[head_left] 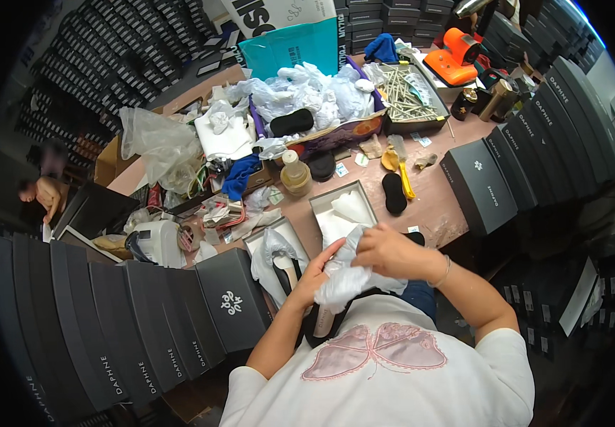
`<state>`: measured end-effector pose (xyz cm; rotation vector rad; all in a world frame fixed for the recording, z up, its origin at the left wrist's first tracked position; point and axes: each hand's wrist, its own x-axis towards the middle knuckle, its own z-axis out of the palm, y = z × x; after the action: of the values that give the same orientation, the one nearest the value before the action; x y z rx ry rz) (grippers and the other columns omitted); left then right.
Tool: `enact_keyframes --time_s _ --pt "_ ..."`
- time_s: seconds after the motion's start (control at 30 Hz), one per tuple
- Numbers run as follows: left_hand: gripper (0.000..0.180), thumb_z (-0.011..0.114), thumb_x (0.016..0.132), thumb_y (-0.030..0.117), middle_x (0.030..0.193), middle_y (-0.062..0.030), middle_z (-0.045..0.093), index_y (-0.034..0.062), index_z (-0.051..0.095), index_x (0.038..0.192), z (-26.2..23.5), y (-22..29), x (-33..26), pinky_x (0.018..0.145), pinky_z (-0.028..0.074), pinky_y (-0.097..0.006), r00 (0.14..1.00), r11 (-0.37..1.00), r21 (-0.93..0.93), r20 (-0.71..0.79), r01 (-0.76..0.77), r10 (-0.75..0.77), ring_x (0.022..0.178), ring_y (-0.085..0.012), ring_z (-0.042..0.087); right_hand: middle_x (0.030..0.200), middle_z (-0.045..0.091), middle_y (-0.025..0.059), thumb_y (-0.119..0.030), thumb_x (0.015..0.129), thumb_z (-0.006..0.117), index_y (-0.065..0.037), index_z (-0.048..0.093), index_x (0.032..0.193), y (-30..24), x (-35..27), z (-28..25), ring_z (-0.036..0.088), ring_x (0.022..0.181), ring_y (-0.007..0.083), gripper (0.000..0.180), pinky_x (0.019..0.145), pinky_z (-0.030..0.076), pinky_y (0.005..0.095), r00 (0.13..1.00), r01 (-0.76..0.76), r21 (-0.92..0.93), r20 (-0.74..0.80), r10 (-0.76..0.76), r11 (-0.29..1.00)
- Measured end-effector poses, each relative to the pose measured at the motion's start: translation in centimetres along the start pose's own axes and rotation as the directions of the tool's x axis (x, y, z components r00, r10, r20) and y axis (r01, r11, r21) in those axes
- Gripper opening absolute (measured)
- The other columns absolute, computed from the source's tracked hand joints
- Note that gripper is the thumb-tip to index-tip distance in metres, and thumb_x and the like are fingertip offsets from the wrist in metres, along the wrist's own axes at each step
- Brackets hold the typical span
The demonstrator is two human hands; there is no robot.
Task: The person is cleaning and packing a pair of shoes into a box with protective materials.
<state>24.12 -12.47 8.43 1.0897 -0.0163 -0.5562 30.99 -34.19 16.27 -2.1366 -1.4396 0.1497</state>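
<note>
Gripping crumpled white wrapping [341,276] between them, the left hand [312,280] and right hand [391,253] meet beside a dark shoe [323,324] at the near edge of the counter [432,215], before an open box [334,193].

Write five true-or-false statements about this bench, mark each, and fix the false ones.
1. The left hand and right hand both touch the crumpled, translucent white wrapping. True.
2. The slim yellow handle lies left of the clear, pale-capped bottle. False: the handle lies right of the bottle.
3. The bright orange plastic device sits farther right than the open dark box of thin, pale sticks. True.
4. A thin bracelet circles the left wrist. False: the bracelet is on the right.
5. A pink butterfly decorates the white fabric shirt. True.
</note>
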Motion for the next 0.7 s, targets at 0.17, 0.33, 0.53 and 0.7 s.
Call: enact_keyframes --time_s 0.17,0.33,0.53,0.7 --pt "0.067 0.061 0.087 0.003 0.133 -0.0107 0.050 0.0018 0.030 0.145 0.0 -0.4 0.0 0.096 0.046 -0.029 0.992 1.000 -0.008 -0.122 -0.024 0.023 0.114 -0.0165 0.055 0.099 0.055 0.0048 -0.034 0.068 0.071 -0.005 0.065 0.101 -3.7 -0.4 3.2 0.050 0.102 0.0212 0.044 0.087 0.036 0.0377 0.988 -0.122 -0.296 0.054 0.144 0.947" --pt "0.078 0.069 0.082 0.007 0.136 -0.0111 0.048 0.0019 0.025 0.147 -1.2 0.0 -1.3 0.099 0.047 -0.031 0.993 0.953 -0.279 -0.006 0.115 -0.122 0.120 -0.0179 0.053 0.103 0.054 0.0068 -0.041 0.067 0.071 -0.003 0.063 0.107 -4.0 -0.7 3.5 0.048 0.109 0.0227 0.056 0.100 0.031 0.0444 0.993 -0.104 -0.327 0.011 0.114 0.939" --pt "0.090 0.075 0.076 0.011 0.143 -0.0092 0.041 0.0042 0.022 0.148 -1.5 1.5 -1.5 0.105 0.040 -0.032 0.987 0.960 -0.252 0.135 0.123 -0.091 0.127 -0.0187 0.046 0.096 0.054 0.0044 -0.034 0.064 0.073 -0.006 0.065 0.092 -3.9 -0.8 3.5 0.050 0.103 0.0207 0.041 0.101 0.031 0.0439 0.994 -0.048 -0.311 -0.113 0.013 0.949" --pt "0.086 0.073 0.078 0.010 0.142 -0.0085 0.042 0.0045 0.025 0.148 -1.1 1.6 -1.0 0.105 0.037 -0.031 0.973 0.977 -0.157 0.204 0.143 -0.110 0.127 -0.0174 0.046 0.083 0.055 0.0019 -0.026 0.065 0.071 -0.011 0.061 0.081 -3.8 -1.8 3.8 0.052 0.094 0.0202 0.024 0.099 0.034 0.0432 0.988 -0.122 -0.281 -0.127 0.089 0.952"
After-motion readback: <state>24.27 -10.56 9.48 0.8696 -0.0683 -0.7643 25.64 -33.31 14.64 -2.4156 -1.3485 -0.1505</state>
